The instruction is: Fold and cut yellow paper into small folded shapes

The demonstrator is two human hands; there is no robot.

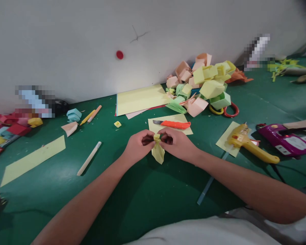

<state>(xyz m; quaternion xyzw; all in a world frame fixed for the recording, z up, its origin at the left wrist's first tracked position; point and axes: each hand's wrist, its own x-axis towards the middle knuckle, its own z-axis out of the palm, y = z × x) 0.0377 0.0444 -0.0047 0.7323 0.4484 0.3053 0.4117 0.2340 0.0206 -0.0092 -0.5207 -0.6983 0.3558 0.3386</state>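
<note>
Between my two hands is a small yellow paper flower (158, 153), pinched near its rolled top, with a pointed petal hanging down. The fingers of my left hand (139, 145) close on its left side. My right hand (177, 144) grips it from the right, thumb against the paper. Just beyond my hands an orange utility knife (174, 124), blade showing, lies on a yellow paper sheet (153, 128). A tiny yellow folded paper piece (117, 124) sits on the table to the left of it.
On the green table (142, 204) are a yellow glue gun (257, 148), a purple power strip (283, 139), red-handled scissors (231, 110), a heap of folded paper pieces (211, 89), stacked paper (142, 99), a pale stick (89, 158), pencils (88, 117) and a yellow strip (34, 160).
</note>
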